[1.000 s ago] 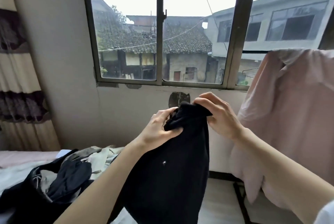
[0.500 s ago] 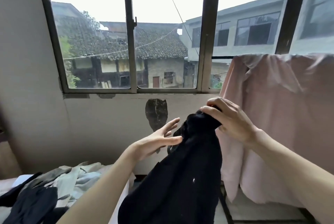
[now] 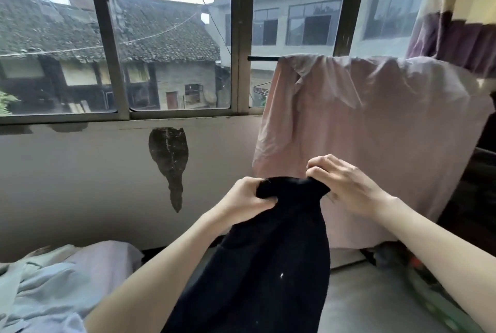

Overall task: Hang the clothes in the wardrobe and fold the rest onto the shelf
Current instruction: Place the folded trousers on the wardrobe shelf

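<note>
Left hand [image 3: 248, 197] and right hand [image 3: 346, 185], both raised before the window wall, each with fingers curled tightly around the bunched upper edge of a black garment [image 3: 263, 265]; the left grips the edge at its left end, the right pinches it at its right end, and the two hands lie close together with a short span of gathered cloth between them. The garment hangs down from this grip in a long dark fall between the forearms, reaching the lower border of the view. Directly behind the right hand, a pale pink garment [image 3: 375, 131] is draped over a dark horizontal rail [image 3: 264, 58] in front of the window [image 3: 171, 45]. At lower left, a heap of light blue and grey clothes [image 3: 45, 287] lies on a surface. A striped curtain [image 3: 456, 10] hangs at upper right. A dark patch of missing plaster [image 3: 169, 152] marks the wall below the sill.
</note>
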